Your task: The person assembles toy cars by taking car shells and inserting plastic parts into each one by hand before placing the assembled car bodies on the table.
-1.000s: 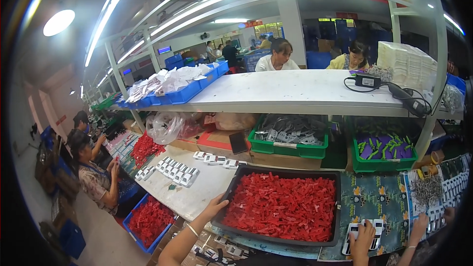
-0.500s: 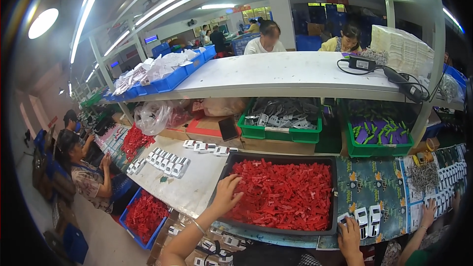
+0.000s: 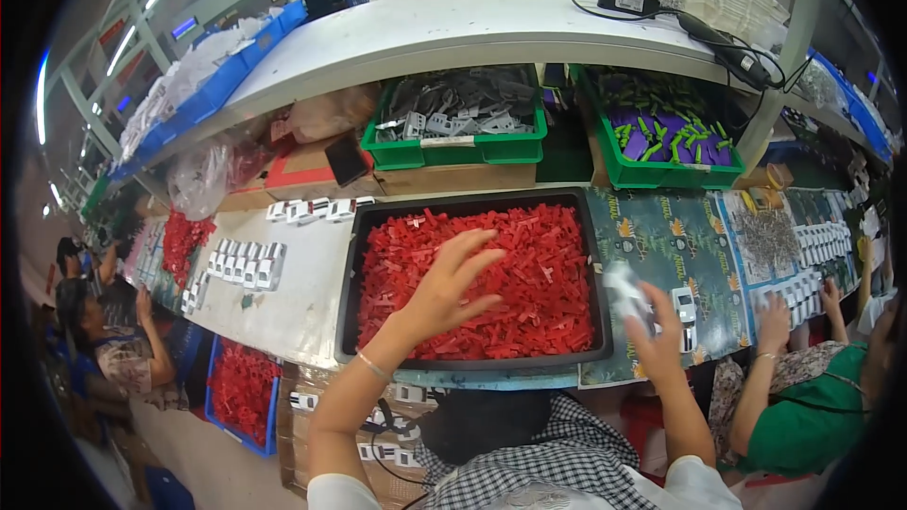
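My left hand (image 3: 446, 288) hovers over a black tray (image 3: 350, 288) heaped with small red plastic pieces (image 3: 539, 274). Its fingers are spread, and nothing shows between them. To the right of the tray, my right hand (image 3: 661, 335) grips a white toy car body (image 3: 624, 291), blurred by motion. Another white car body (image 3: 686, 307) lies on the patterned mat (image 3: 652, 236) just beyond that hand.
Rows of white car bodies (image 3: 248, 264) stand on the left tabletop. Green bins hold grey parts (image 3: 453, 113) and green-and-purple parts (image 3: 671, 137) beneath a white shelf (image 3: 425, 24). A blue crate (image 3: 274, 406) is on the left. Co-workers sit on both sides, one in green (image 3: 812, 416).
My view has tilted down and shifted right. My left hand has moved from the tray's left edge to over the red pieces. My right hand has lifted a car body off the mat.
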Demonstrator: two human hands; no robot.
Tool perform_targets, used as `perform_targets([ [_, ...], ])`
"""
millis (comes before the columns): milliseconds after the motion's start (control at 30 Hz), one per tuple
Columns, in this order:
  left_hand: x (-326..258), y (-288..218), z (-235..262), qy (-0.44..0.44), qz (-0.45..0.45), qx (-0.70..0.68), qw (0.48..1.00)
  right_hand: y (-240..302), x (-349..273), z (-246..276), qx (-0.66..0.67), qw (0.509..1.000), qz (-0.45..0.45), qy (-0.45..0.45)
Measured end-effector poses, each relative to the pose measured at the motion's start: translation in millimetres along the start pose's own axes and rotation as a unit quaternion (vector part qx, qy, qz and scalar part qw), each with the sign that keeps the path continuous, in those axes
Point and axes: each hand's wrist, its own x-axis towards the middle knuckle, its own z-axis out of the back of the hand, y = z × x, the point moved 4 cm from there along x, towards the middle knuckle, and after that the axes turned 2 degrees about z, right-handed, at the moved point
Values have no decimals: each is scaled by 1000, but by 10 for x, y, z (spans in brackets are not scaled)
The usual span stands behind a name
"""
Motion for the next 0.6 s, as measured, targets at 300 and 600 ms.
perform_targets([
  [300,456,316,-454,-32,8,-87,996,174,980,-1108,171,960,-42,220],
  [600,-32,1719,-568,-190,363,-600,687,-141,1115,-1468,-313,863,312,245],
])
